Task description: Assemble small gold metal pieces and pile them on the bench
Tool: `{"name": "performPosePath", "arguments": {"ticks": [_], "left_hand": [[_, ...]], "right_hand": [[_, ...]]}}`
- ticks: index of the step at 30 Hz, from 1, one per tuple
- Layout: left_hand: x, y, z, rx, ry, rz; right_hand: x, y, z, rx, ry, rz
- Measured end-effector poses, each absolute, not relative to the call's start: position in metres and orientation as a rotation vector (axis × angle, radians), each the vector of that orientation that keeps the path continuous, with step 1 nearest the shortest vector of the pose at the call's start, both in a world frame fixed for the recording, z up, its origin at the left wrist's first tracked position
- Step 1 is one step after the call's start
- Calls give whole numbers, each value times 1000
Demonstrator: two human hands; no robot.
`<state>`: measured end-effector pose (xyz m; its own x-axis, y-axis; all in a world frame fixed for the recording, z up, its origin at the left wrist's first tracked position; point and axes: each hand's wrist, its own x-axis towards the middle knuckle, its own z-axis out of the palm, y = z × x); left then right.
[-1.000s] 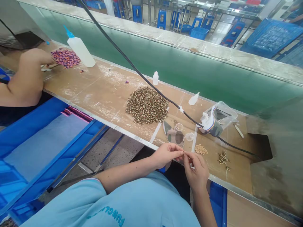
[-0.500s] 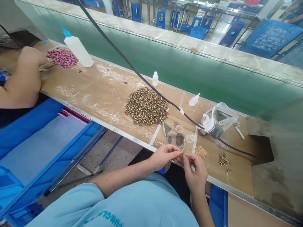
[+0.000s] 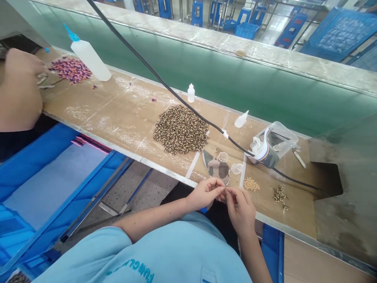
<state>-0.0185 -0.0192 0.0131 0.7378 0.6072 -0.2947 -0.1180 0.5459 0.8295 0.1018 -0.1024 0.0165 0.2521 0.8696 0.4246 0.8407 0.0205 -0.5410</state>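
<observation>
My left hand point(image 3: 206, 193) and my right hand point(image 3: 240, 206) meet at the table's near edge, fingertips pinched together. Whatever sits between them is too small to name. Just beyond my fingers lies a camouflage-patterned piece point(image 3: 216, 167) with a small round dish point(image 3: 223, 157) on it. A clear round lid or dish point(image 3: 236, 169) is beside that piece. Right of my hands are a little heap of pale beads point(image 3: 251, 184) and a small cluster of brass-coloured parts point(image 3: 279, 193). Farther back to the left spreads a large pile of similar small metallic parts point(image 3: 181, 129).
A black cable point(image 3: 147, 65) crosses above the table. Along the back stand a large bottle point(image 3: 91, 59), a small bottle point(image 3: 191, 93) and a tipped white one point(image 3: 242, 119). A clear plastic box point(image 3: 282, 137) is at right. Another person's hand point(image 3: 23, 63) works near pink-purple pieces point(image 3: 70, 70).
My fingertips have drawn closer together, with my right hand shifting slightly left and up. At far left, the other person's arm has moved. The camera view has tilted a little.
</observation>
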Motion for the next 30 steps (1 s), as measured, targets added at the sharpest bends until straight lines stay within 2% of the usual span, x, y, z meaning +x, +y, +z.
{"name": "performPosePath", "arguments": {"ticks": [10, 30], "left_hand": [[-20, -23, 11, 1159, 605, 494], [-22, -21, 2, 1256, 537, 462]], "right_hand": [[101, -102, 18, -1786, -1639, -4], [100, -104, 15, -1828, -1546, 114]]}}
